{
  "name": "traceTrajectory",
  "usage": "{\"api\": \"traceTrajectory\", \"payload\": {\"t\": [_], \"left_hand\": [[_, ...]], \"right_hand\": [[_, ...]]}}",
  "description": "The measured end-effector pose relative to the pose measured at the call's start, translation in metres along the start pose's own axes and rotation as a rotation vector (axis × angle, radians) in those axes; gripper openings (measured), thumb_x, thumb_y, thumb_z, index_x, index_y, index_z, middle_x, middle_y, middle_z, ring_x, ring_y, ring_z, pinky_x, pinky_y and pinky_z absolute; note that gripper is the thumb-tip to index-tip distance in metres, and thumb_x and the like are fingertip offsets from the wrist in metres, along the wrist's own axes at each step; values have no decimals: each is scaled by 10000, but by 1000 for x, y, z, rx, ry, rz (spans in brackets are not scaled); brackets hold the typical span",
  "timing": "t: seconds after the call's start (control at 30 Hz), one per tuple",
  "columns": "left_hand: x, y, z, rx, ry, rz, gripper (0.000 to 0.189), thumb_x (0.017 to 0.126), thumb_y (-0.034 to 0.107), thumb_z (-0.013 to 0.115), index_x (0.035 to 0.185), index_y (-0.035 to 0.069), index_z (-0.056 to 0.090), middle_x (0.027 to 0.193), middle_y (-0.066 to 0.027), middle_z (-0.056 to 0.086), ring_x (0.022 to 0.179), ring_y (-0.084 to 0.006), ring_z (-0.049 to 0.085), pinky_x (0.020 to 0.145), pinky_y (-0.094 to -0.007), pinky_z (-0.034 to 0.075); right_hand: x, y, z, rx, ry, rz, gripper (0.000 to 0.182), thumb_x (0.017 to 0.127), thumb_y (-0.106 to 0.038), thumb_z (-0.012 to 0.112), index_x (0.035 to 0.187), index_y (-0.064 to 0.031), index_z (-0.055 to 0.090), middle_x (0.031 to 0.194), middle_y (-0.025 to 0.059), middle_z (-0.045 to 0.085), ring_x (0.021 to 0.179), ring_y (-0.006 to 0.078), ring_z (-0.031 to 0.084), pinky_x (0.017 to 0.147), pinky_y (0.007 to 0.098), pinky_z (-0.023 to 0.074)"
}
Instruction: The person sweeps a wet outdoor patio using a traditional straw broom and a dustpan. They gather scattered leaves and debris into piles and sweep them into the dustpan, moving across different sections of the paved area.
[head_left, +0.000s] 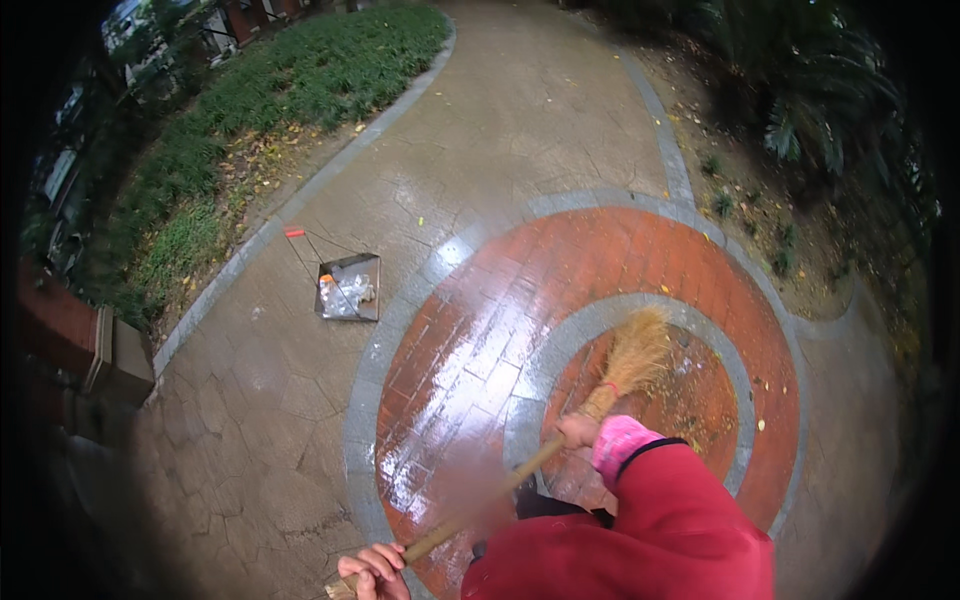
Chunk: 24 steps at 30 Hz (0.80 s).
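A straw broom (637, 349) with a long wooden handle runs diagonally across the view. My right hand (581, 430), below a pink cuff and a red sleeve, is closed around the handle close to the broom head. Near the handle's other end, at the bottom left, my left hand (375, 571) grips it too. The bristles point away from me, over the red-paved circle (577, 247). Small fallen leaves and bits of litter (701, 420) lie on the paving right of the bristles.
A metal dustpan (372, 307) with clear plastic rubbish in it and a red-gripped wire handle (294, 232) stands left of the circle. Grey stone kerbs (262, 240) edge the wet path. Low green plants (315, 82) grow at upper left, a palm-like bush (802, 127) at upper right.
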<state>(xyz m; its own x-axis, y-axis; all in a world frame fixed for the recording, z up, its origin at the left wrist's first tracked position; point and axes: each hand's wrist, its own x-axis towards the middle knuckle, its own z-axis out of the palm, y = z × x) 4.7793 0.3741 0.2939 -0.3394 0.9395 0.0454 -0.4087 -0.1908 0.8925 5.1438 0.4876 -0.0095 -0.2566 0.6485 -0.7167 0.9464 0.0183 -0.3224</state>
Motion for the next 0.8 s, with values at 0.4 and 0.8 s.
{"api": "traceTrajectory", "payload": {"t": [0.4,0.8], "left_hand": [[113,138,14,214,-179,819,242,898,310,468,749,120,450,543,6,408,475,-137,397,551,-312,342],[370,-29,121,-245,-201,482,239,893,267,472,697,156,391,549,2,394,505,-127,349,538,-286,303]], "right_hand": [[107,-262,-160,253,469,-713,210,710,-198,627,898,-132,563,946,81,538,1003,283,498,879,412,373],[197,-102,-227,299,356,-54,191,727,-267,588,890,-168,596,964,57,589,1010,272,531,894,408,388]]}}
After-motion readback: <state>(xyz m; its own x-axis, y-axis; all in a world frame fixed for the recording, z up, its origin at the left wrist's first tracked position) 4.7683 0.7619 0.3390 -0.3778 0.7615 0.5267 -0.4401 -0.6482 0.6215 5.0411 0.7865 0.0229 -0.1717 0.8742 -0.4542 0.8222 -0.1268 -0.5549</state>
